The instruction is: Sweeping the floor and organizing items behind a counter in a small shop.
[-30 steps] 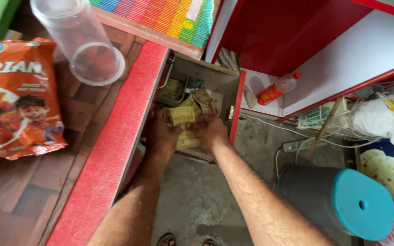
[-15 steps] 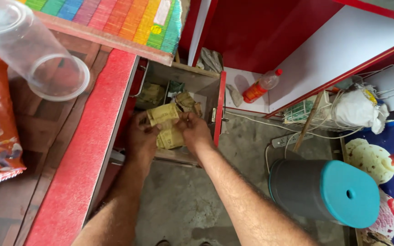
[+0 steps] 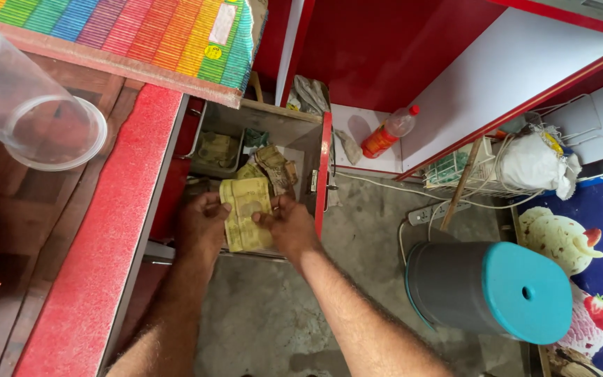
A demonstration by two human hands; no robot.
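Both grips, left hand (image 3: pixel 202 227) and right hand (image 3: pixel 289 225), clamp banknotes (image 3: pixel 246 213) (yellowish stack) over open drawer (image 3: pixel 294 132).

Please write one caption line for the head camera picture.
Both hands, left hand and right hand, hold a stack of banknotes over an open drawer.

Two bare forearms are seen from above, both covered with short dark hair. No sleeves, gloves, watch or rings are worn. The left hand (image 3: pixel 202 227) and the right hand (image 3: pixel 289 227) are shown from the back, knuckles and fingers uncovered.
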